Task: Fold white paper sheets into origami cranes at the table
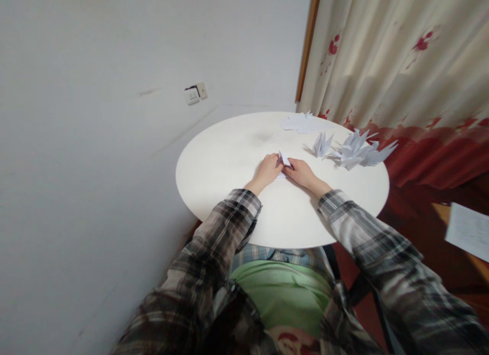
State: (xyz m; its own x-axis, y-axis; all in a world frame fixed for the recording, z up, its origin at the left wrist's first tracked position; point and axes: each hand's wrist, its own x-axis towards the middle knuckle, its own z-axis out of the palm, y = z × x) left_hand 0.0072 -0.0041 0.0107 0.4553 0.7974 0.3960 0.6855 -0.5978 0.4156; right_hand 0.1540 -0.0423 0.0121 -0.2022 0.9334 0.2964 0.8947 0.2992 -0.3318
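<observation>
A small piece of folded white paper (283, 159) is held between my two hands near the middle of the round white table (217, 171). My left hand (269, 168) grips its left side with the fingers closed. On the other side, my right hand (302, 172) pinches the paper, its thumb close to the left hand's. One flap of the paper sticks up above the fingers, and a lower part shows under the hands. The fingers cover much of its shape.
Several folded paper cranes (353, 150) cluster at the table's right, with a single crane (321, 144) just left of them. Flat white sheets (303, 123) lie at the far edge. A wall with a socket (192, 96) stands left; a curtain (378, 64) hangs at right.
</observation>
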